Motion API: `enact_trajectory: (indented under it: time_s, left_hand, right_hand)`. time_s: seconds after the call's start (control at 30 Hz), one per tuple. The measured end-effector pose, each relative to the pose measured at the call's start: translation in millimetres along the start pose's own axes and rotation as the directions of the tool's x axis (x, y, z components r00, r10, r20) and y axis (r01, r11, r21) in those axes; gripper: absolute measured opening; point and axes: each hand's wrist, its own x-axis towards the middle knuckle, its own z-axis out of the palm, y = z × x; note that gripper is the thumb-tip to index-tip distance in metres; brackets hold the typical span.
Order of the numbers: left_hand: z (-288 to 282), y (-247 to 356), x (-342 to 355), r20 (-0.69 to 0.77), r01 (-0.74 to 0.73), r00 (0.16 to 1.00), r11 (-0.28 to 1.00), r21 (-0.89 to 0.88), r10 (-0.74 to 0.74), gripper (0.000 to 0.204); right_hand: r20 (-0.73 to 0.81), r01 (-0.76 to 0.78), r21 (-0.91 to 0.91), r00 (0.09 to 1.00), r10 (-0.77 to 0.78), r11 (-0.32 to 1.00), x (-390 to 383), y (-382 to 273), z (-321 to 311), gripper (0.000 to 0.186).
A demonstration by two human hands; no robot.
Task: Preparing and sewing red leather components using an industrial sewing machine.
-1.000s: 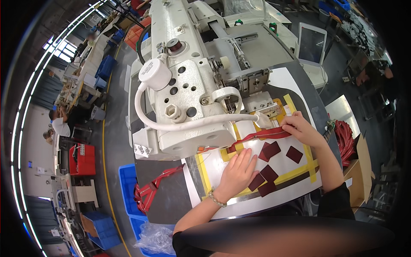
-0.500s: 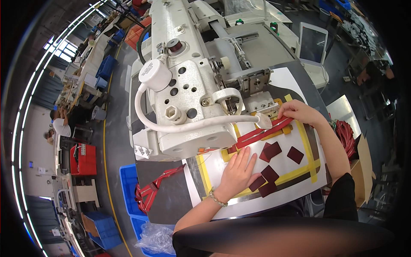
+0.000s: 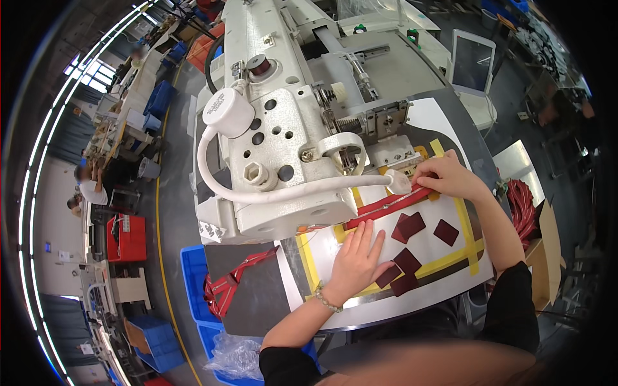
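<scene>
My right hand pinches the far end of the red strip, fingertips pressed together on it just beside the machine's needle area. The strip is a long, narrow band of bright red material, lying flat and running diagonally from my right fingers down toward the machine's base; a seam or ridge seems to run along it, though I cannot tell more. It rests on the white template, inside the yellow tape border. My left hand lies flat, fingers spread and slightly apart, palm down on the template just below the strip's near end, touching the panel rather than the strip. Near my left fingertips lie dark maroon patches, squarish and flat, some overlapping, others apart toward the right. The template sits on the worktop, where more red straps lie in a loose heap to my left.
</scene>
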Motion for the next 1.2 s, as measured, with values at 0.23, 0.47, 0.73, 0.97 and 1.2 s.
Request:
enact_trajectory:
  time_s: [0.23, 0.47, 0.73, 0.97, 1.2]
  left_hand:
    - [-4.0, 2.3, -0.5, 0.01, 0.052, 0.999, 0.998, 0.023, -0.052, 0.067]
    - [-2.4, 1.9, -1.3, 0.006, 0.036, 0.999, 0.999, 0.038, -0.036, 0.06]
    - [-31.6, 6.1, -9.0, -0.256, -0.161, 0.962, 0.948, -0.273, 0.089, 0.034]
    - [-165.5, 9.6, -54.3, -0.328, -0.322, 0.944, 0.155, -0.934, -0.019, 0.013]
    - [-128.8, 20.0, -69.0, -0.863, -0.876, 0.421, 0.119, -0.467, -0.279, 0.014]
  right_hand:
    - [-0.049, 0.112, -0.223, 0.991, -0.126, 0.968, -2.1, -14.6, 5.7, 0.018]
    - [0.033, 0.202, 0.228, 0.976, -0.215, 0.953, 24.3, -21.1, 47.6, 0.028]
    - [-0.179, 0.263, 0.498, 0.964, -0.198, 0.826, 60.1, -37.1, 93.6, 0.033]
    - [-0.008, 0.32, 0.293, 0.943, -0.333, 0.901, 12.2, -48.8, 64.6, 0.024]
    - [-0.042, 0.487, -0.258, 0.858, -0.513, 0.835, 6.7, -26.5, 81.5, 0.023]
